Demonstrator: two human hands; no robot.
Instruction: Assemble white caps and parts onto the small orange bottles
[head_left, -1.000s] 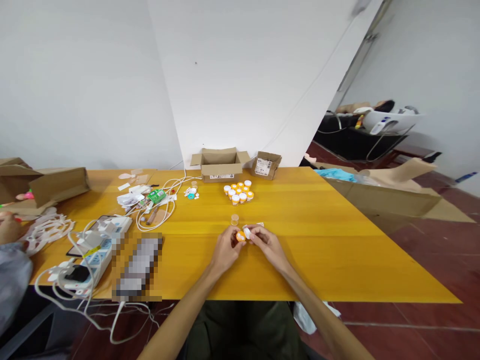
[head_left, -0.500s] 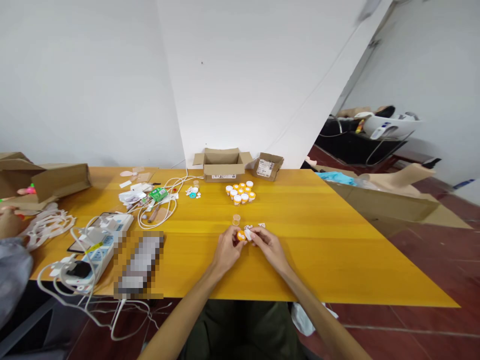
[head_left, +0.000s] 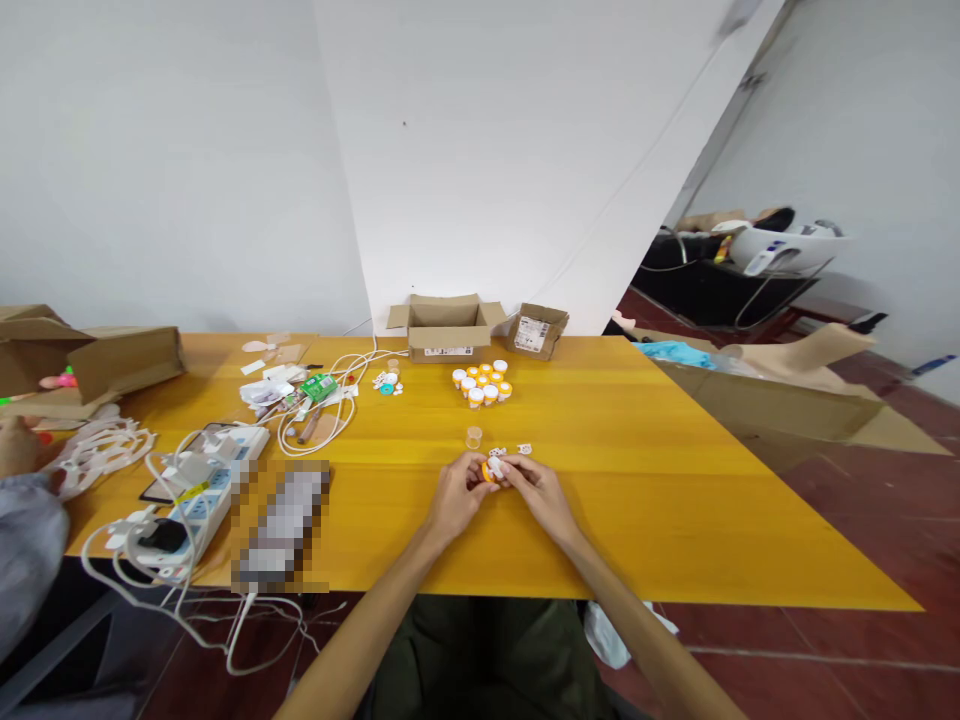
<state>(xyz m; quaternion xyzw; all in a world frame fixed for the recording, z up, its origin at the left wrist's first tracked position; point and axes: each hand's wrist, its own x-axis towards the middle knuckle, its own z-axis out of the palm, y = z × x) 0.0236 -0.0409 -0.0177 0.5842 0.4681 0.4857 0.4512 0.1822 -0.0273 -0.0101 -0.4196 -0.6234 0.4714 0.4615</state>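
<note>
Over the table's front middle, my left hand pinches an orange round cap. Beside it, my right hand is closed on a small white piece, which now lies against the cap's face; its exact kind is too small to make out. Just beyond my fingers stands a small clear cup. Small white cut-out pieces lie to its right. Farther back is a cluster of several small containers with white-and-orange lids.
An open cardboard box and a smaller box stand against the wall. To the left are a power strip with tangled cables, a blurred-out phone and mixed clutter. At the far left, another person's sleeve shows.
The white piece has moved from beside the orange cap onto its face, and the cap has tilted. My hands have drawn slightly closer together.
</note>
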